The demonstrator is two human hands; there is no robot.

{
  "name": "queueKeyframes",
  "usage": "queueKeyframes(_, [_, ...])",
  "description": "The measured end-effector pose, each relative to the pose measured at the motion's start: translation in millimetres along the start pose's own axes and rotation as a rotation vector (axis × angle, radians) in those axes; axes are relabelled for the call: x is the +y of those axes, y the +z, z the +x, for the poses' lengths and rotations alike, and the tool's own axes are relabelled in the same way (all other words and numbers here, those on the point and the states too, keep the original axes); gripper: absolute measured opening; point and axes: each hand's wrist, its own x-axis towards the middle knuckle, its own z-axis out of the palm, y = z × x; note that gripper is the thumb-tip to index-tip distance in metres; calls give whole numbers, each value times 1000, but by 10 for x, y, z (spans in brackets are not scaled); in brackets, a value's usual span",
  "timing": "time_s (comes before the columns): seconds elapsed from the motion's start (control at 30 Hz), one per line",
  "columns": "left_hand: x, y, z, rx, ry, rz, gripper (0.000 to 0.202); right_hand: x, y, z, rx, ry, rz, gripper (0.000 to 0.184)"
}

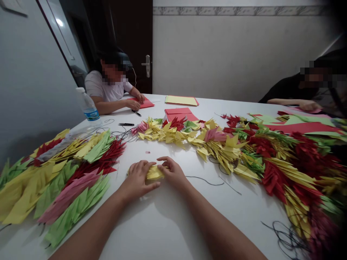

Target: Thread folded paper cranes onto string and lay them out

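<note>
Our left hand [137, 180] and right hand [173, 171] hold a folded yellow paper piece [155, 172] between them, pressing it onto the white counter [162, 224]. A black wire [206, 181] trails just beside the right hand, and fanned folded-paper bundles [54, 184] lie on both sides of the hands.

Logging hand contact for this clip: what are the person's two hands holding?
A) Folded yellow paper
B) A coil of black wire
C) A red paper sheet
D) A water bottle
A: the left hand and right hand close around the folded yellow paper above the white table.
</note>
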Motion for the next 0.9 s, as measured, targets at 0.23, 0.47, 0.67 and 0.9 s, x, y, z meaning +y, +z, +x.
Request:
queueKeyframes(0.23, [-57, 29, 25, 5, 5, -1, 43, -95, -39, -5, 55, 10, 97, 29])
queueKeyframes(0.47, [-60, -7, 26, 34, -16, -7, 42, -194, -220, 53, 237, -52, 244, 30])
queueKeyframes(0.67, [-36, -59, 22, 41, -2, -24, 38, -144, -323, 107, 365, -112, 272, 27])
queueKeyframes(0.9, [-71, -60, 31, 113, 5, -25, 40, -136, -351, 80, 345, -93, -44, 23])
